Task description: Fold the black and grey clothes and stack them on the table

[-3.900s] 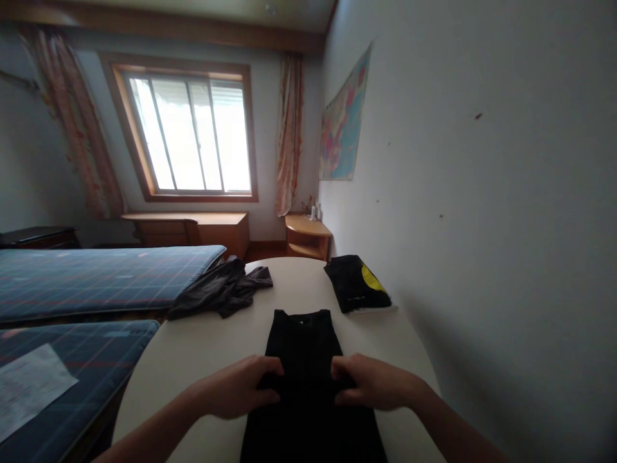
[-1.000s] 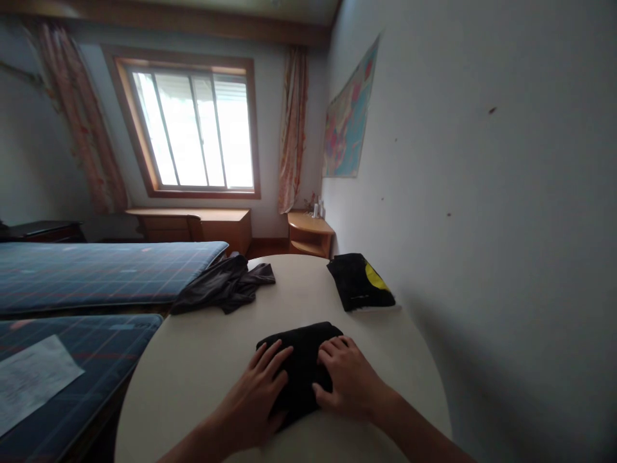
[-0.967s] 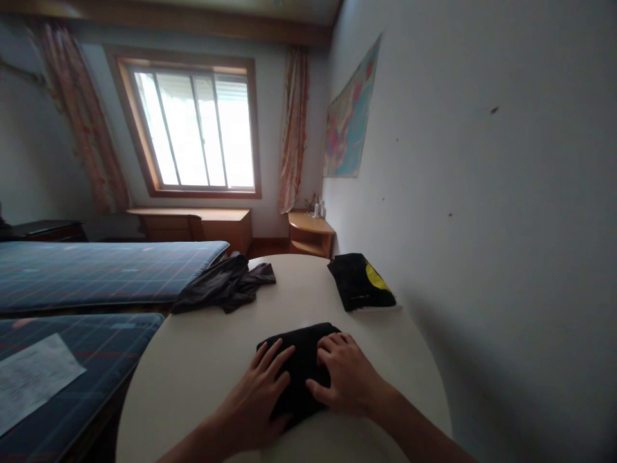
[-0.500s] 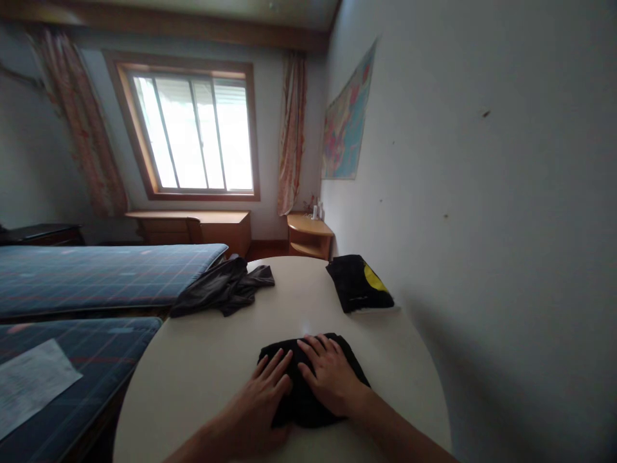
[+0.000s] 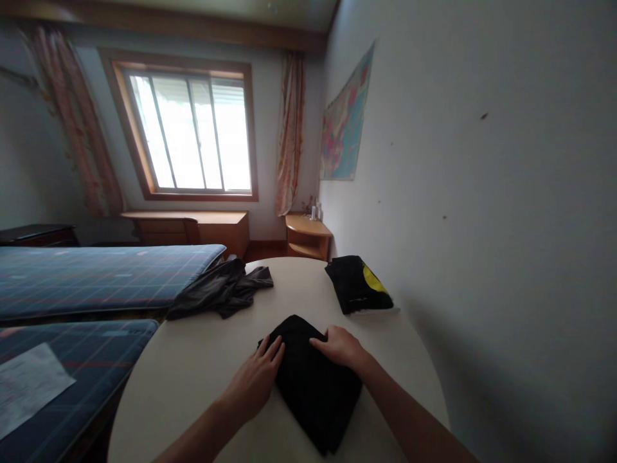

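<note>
A person looks down at a round white table (image 5: pixel 202 360) pushed against a pale wall. Both bare hands rest on a folded black garment (image 5: pixel 313 379) lying near the table's middle, just in front of the person. The left hand (image 5: pixel 255 379) lies flat with fingers spread, pressing on the garment's left edge, closed on nothing. The right hand (image 5: pixel 340 347) sits on the far right corner with its fingers curled over the cloth; whether it pinches the fabric or only presses cannot be told. The flat palm seems to pin the bundle so it stays folded while the other hand turns it.

At the far left of the table a crumpled grey garment (image 5: pixel 219 292) hangs over the rim toward a bed with a blue plaid cover (image 5: pixel 96 276). At the far right, beside the wall, lies a folded black shirt with a yellow patch (image 5: pixel 359 286), well apart from the hands and seemingly set aside. A window (image 5: pixel 190 135) with curtains and a wall map (image 5: pixel 344 122) fill the background.

About four seconds earlier the black garment lay long and narrow, stretching away from the person, with a hand on each side. A second ago it was a compact bundle lying square under both palms. Now the bundle sits turned like a diamond, one corner pointing away, and the right hand has shifted to that far side
</note>
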`<act>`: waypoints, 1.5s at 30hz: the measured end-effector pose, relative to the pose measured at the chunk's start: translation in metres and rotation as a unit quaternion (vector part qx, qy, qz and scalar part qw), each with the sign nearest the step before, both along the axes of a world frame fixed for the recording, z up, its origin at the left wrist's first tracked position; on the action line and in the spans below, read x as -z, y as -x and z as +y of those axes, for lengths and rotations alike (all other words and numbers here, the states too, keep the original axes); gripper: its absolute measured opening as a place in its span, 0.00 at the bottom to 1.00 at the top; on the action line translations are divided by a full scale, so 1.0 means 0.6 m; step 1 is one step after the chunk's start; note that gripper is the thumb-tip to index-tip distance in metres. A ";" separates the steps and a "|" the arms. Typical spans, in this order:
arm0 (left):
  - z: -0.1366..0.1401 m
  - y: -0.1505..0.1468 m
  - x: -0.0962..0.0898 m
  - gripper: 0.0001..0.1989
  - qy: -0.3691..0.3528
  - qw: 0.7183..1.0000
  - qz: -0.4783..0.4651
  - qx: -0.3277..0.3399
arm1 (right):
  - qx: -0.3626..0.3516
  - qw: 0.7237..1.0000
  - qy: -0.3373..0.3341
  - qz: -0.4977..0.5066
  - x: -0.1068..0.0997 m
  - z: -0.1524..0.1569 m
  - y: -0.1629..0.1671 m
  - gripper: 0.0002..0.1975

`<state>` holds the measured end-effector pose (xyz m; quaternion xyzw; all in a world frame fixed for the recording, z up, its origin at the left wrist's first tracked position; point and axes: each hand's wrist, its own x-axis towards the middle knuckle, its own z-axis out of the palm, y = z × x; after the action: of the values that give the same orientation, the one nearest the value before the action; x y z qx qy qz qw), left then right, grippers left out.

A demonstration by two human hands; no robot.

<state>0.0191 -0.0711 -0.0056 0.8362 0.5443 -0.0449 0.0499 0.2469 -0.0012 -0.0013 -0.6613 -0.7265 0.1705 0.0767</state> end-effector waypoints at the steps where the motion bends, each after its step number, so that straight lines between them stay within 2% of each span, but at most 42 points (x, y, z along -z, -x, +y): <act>1: 0.006 -0.001 0.001 0.45 0.000 1.000 -0.008 0.002 | -0.008 1.000 0.001 0.018 0.001 0.004 0.000 0.27; 4: 0.030 -0.001 0.004 0.45 -0.009 0.999 -0.033 0.002 | -0.026 0.997 -0.002 0.076 0.003 0.019 -0.001 0.26; 7: 0.062 -0.005 0.011 0.44 -0.013 0.998 -0.047 -0.030 | -0.035 0.993 -0.010 0.114 0.003 0.036 -0.007 0.26; 10: 0.097 -0.011 0.027 0.41 -0.023 0.995 -0.075 -0.057 | -0.090 0.973 -0.067 0.202 0.004 0.053 -0.017 0.30; 12: 0.115 -0.014 0.041 0.38 -0.042 0.991 -0.098 -0.080 | -0.127 0.957 -0.107 0.238 0.002 0.065 -0.024 0.25; 14: 0.125 -0.013 0.053 0.35 -0.055 0.986 -0.112 -0.107 | -0.130 0.955 -0.130 0.235 -0.007 0.079 -0.032 0.17; 17: 0.129 -0.009 0.063 0.33 -0.057 0.985 -0.114 -0.115 | -0.110 0.954 -0.177 0.213 -0.038 0.106 -0.044 0.16; 22: 0.127 -0.007 0.065 0.32 -0.047 0.987 -0.107 -0.112 | -0.117 0.940 -0.281 0.157 -0.125 0.183 -0.079 0.17; 25: 0.128 -0.008 0.068 0.32 -0.046 0.986 -0.109 -0.114 | -0.054 0.949 -0.296 0.094 -0.171 0.241 -0.122 0.18; 28: 0.128 -0.008 0.069 0.32 -0.044 0.985 -0.115 -0.118 | 0.012 0.956 -0.289 0.059 -0.185 0.287 -0.179 0.20; 31: 0.127 -0.010 0.065 0.32 -0.038 0.985 -0.118 -0.119 | 0.067 0.965 -0.253 0.017 -0.167 0.308 -0.231 0.19; 34: 0.126 -0.013 0.058 0.32 -0.033 0.985 -0.116 -0.120 | 0.125 0.968 -0.218 -0.028 -0.134 0.312 -0.251 0.21; 37: 0.125 -0.013 0.055 0.32 -0.028 0.986 -0.114 -0.121 | 0.152 0.966 -0.205 -0.049 -0.097 0.307 -0.229 0.30; 40: 0.125 -0.011 0.056 0.32 -0.025 0.986 -0.112 -0.123 | 0.126 0.973 -0.170 -0.087 -0.058 0.298 -0.191 0.37; 43: 0.124 -0.013 0.060 0.32 -0.026 0.985 -0.117 -0.121 | 0.107 0.971 -0.161 -0.139 -0.030 0.287 -0.170 0.39; 45: 0.126 -0.015 0.064 0.32 -0.030 0.984 -0.127 -0.119 | 0.115 0.970 -0.161 -0.143 -0.026 0.282 -0.166 0.38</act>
<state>0.0280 0.0045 -0.0441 0.7652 0.6307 0.0839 0.0982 0.3467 0.1679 0.0144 -0.7366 -0.6671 -0.0548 0.0966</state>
